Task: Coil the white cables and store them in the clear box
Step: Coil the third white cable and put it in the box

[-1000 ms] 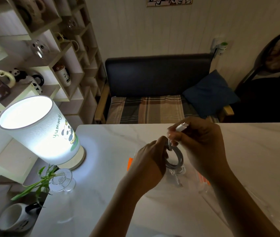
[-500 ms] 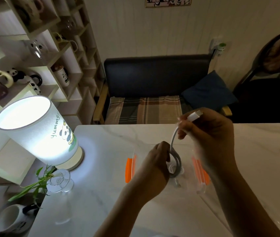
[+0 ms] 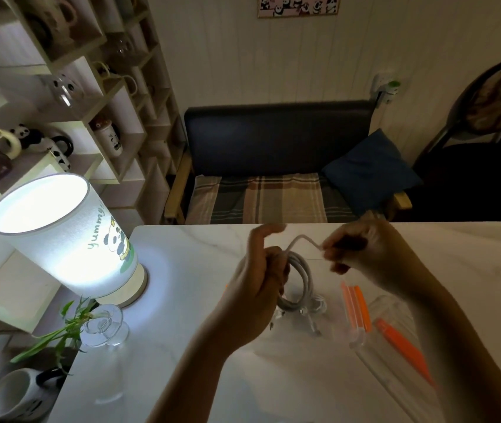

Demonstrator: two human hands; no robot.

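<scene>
The table [image 3: 182,346] lies bare along its far edge and toward the far right corner, giving a hand open passage there. At the left edge the lit lamp [image 3: 69,233] stands tall, with a glass vase [image 3: 104,328] of green stems just beside it toward the near edge, blocking that side. The clear box [image 3: 362,337] with orange clips and its lid [image 3: 402,361] fill the right middle

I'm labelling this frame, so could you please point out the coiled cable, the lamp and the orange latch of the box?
coiled cable [image 3: 302,277]: head view, right side of the loop.
lamp [image 3: 69,239]: head view, middle of the shade.
orange latch [image 3: 356,306]: head view, middle of the strip.
</scene>
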